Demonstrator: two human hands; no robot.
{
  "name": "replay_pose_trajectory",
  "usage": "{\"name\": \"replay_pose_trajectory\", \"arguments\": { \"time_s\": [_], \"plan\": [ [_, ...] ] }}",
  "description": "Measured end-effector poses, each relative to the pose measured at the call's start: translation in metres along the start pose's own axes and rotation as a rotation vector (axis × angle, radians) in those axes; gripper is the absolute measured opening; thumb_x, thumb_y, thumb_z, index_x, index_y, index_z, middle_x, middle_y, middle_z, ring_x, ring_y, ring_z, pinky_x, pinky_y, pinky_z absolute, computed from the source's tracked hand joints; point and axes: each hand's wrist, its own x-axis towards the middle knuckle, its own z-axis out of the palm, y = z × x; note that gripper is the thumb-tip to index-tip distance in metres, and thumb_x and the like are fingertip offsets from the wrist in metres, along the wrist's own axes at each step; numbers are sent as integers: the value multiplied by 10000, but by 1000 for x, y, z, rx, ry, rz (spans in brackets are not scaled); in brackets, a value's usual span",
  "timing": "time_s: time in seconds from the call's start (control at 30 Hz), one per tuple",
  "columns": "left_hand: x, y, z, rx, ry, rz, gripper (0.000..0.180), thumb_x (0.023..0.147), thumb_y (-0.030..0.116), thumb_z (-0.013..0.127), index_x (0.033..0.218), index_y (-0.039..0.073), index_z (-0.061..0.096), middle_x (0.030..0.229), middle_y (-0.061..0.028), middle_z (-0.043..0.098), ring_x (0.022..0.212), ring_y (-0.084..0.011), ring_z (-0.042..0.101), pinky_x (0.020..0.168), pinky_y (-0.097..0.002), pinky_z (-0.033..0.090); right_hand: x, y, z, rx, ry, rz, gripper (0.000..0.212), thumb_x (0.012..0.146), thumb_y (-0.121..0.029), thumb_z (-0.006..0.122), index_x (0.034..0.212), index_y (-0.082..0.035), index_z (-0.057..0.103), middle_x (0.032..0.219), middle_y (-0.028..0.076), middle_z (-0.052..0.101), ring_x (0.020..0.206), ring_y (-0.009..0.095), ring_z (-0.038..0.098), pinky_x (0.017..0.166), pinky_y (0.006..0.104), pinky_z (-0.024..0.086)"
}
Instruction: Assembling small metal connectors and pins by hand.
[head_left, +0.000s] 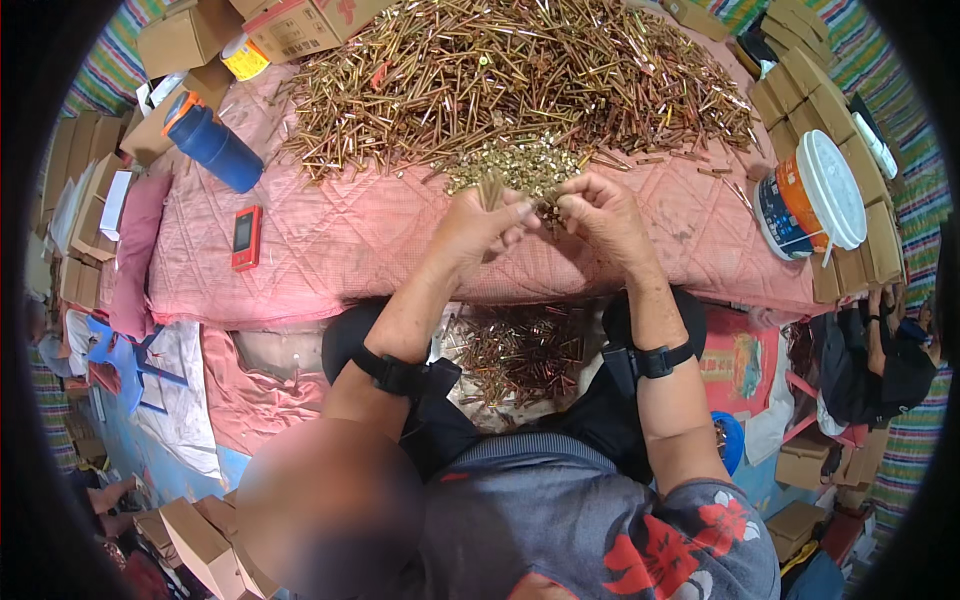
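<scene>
A large heap of thin gold and copper-coloured metal tubes (520, 85) covers the far part of the pink quilted surface. At its near edge lies a smaller pile of short, shiny gold pieces (500, 163). My left hand (478, 228) is closed around a few upright gold tubes (491, 190), just in front of that pile. Close beside it, my right hand (603, 215) is pinched at the small pieces' right side; what its fingertips hold is too small to make out. Below, between my legs, more tubes (515, 355) lie in a heap.
A blue bottle (215, 145) and a red handheld device (246, 238) are on the quilt (350, 240) at left. At right stands a white-lidded bucket (832, 190) beside cardboard boxes (880, 235). More boxes (300, 25) line the far left. Another person (880, 360) shows at far right.
</scene>
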Motion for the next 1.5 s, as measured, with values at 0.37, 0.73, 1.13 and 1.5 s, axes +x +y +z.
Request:
{"name": "replay_pose_trajectory", "arguments": {
  "time_s": [0.37, 0.73, 1.13, 1.5],
  "plan": [
    [-3, 11, -10, -248, 81, 27, 103, 877, 100, 630, 930, 38, 567, 816, -87, 665, 486, -26, 461, 371, -154, 335, -15, 5, -13, -708, -145, -306, 136, 767, -10, 620, 881, -59, 675, 798, 101, 634, 761, 252, 618, 684, 329, 493],
    [-2, 10, -8, -207, -39, -45, 98, 871, 94, 632, 905, 16, 585, 795, -85, 652, 538, -39, 491, 411, -157, 352, -9, 8, -6, -745, -168, -310, 81, 782, -8, 635, 859, -32, 625, 796, 101, 623, 721, 238, 619, 646, 325, 495],
    [-6, 4, -9, -79, -66, -75, 98, 865, 93, 638, 892, 6, 603, 736, -60, 639, 480, -39, 489, 389, -152, 340, -7, 1, -5, 147, 41, 26, 98, 882, -24, 602, 974, 1, 621, 824, 26, 629, 700, 66, 590, 613, 183, 477],
    [-9, 9, -8, -56, -123, -80, 136, 865, 113, 645, 821, -11, 609, 610, -21, 572, 443, -40, 453, 369, -172, 298, -6, -1, -4, 142, 40, -48, 115, 861, 14, 611, 973, 14, 636, 868, 39, 630, 711, 73, 589, 592, 192, 478]
  ]
}}
